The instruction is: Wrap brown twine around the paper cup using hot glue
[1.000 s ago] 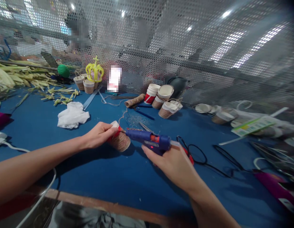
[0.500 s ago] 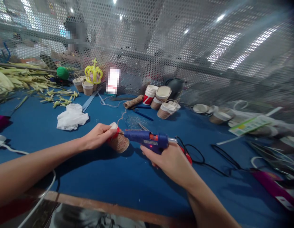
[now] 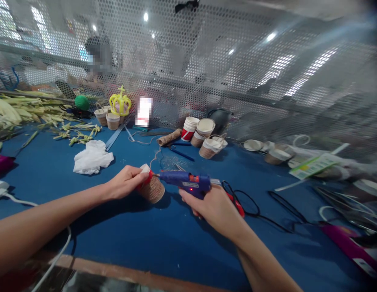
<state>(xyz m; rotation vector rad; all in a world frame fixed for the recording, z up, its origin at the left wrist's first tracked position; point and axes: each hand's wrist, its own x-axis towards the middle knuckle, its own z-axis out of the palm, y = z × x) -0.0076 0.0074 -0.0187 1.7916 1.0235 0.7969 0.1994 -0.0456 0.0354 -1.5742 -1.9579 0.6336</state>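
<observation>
My left hand (image 3: 129, 181) is closed round the rim end of a small paper cup (image 3: 154, 190), partly wrapped in brown twine with a red band still showing. The cup lies tilted, its base toward the lower right. In my right hand (image 3: 214, 205) is a blue hot glue gun (image 3: 184, 180), a red light lit on its side. Its nozzle touches or nearly touches the cup beside the red band. A strand of twine (image 3: 156, 156) runs from the cup up to a twine roll (image 3: 169, 138). Scissors (image 3: 179, 167) lie partly hidden behind the gun.
Twine-wrapped cups (image 3: 210, 148) and a red-and-white cup stack (image 3: 188, 129) stand at the back. A crumpled white cloth (image 3: 93, 157) lies left, near corn husks (image 3: 18, 111). Black cable (image 3: 258, 211) and a purple object (image 3: 349, 245) lie right. Perforated metal (image 3: 176, 77) rises behind.
The view has tilted up slightly, so the scene sits lower. Slightly more twine-wrapped side of the cup shows. Both hands keep their grips, the nozzle still at the cup.
</observation>
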